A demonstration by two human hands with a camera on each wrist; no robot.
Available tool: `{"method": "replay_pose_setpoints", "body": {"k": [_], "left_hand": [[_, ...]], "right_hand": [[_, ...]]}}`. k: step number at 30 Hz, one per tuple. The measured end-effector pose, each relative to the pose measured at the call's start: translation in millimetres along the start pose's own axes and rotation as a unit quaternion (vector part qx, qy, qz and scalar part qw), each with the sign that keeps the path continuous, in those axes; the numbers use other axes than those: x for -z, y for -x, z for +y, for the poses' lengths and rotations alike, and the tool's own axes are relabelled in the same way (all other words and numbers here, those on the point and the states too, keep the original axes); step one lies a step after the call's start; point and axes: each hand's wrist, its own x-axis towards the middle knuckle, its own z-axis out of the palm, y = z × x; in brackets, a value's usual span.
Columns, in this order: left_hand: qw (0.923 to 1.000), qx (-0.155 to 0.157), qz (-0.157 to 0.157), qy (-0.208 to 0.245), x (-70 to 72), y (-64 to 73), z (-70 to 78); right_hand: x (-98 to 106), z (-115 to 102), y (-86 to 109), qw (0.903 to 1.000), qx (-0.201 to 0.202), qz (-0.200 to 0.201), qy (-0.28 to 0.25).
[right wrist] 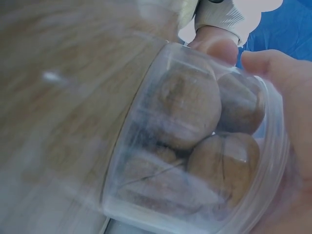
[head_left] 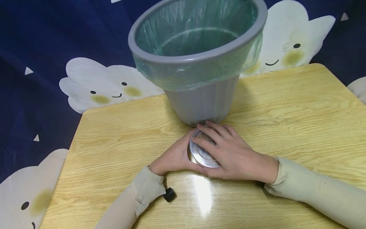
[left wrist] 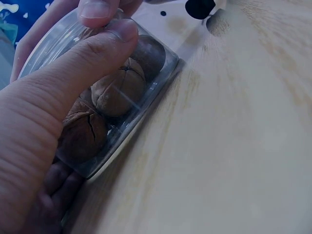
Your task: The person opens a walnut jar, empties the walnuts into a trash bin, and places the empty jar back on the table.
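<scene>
A clear plastic jar (right wrist: 114,195) stands on the table, its round see-through lid (head_left: 201,154) on top. Inside are several brown walnuts (left wrist: 119,92), some with cracked shells. My left hand (head_left: 178,156) grips the jar's side, its thumb along the near wall and its fingers mostly hidden behind. Over the lid lies my right hand (head_left: 233,156), fingers spread across the top and thumb at the near edge, holding the lid. The two thumbs come close together at the front of the jar.
Just behind the jar stands a grey bin (head_left: 200,101) lined with a green plastic bag (head_left: 183,74). The wooden table (head_left: 114,143) ends at a dark blue curtain (head_left: 37,105) with white clouds.
</scene>
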Motion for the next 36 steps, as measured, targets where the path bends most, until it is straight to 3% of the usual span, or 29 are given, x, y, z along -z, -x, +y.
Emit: {"method": "replay_pose_setpoints", "body": {"k": [6, 36], "left_hand": [[0.9995, 0.014, -0.014, 0.025, 7.5, 3.0, 25.9], [0.9995, 0.013, -0.009, 0.026, 5.6, 5.1, 24.4]], "right_hand": [[1, 1, 0.2, 1.0000, 0.005, 0.001, -0.002], [2, 4, 0.6, 0.9995, 0.031, 0.007, -0.006]]}}
